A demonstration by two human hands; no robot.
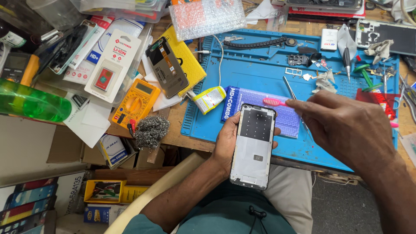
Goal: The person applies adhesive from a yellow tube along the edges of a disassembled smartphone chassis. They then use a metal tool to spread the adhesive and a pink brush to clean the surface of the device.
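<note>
My left hand (226,145) cradles an opened phone frame (253,146) from below, its silver inner side facing up, with a dark perforated panel in the upper half. My right hand (346,130) holds a pink toothbrush (274,102) by the handle; its bristle head hovers just above the top right corner of the frame. Both hands are over the front edge of a blue work mat (260,73).
A small yellow-white glue bottle (209,99) and a purple packet (260,97) lie on the mat. A yellow multimeter (135,103), steel wool (151,131), a phone screen part (167,67), a green bottle (30,102) and boxes crowd the left. Screwdrivers, tweezers and small parts lie at the right.
</note>
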